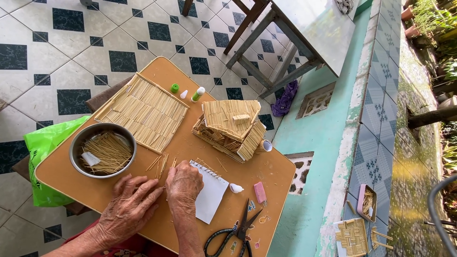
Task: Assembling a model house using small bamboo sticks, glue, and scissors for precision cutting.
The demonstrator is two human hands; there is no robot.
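Observation:
My left hand [129, 205] rests flat on the orange-brown board [162, 76], fingers spread over thin straw sticks [159, 164]. My right hand [183, 183] lies beside it, fingers curled down on the sticks at the edge of a small white spiral notepad [212, 195]. Whether either hand pinches a stick is hidden. A metal bowl [76, 143] of straw sticks sits left of the hands. A flat straw mat panel [143, 110] and a small straw model house [231, 126] stand beyond them.
Black scissors [235, 233], a pink eraser [260, 192], a white cap [235, 188], a glue tube [197, 94] and a green cap [174, 88] lie on the board. A green plastic bag [43, 147] hangs at left. More straw pieces sit on the tiled ledge [354, 233].

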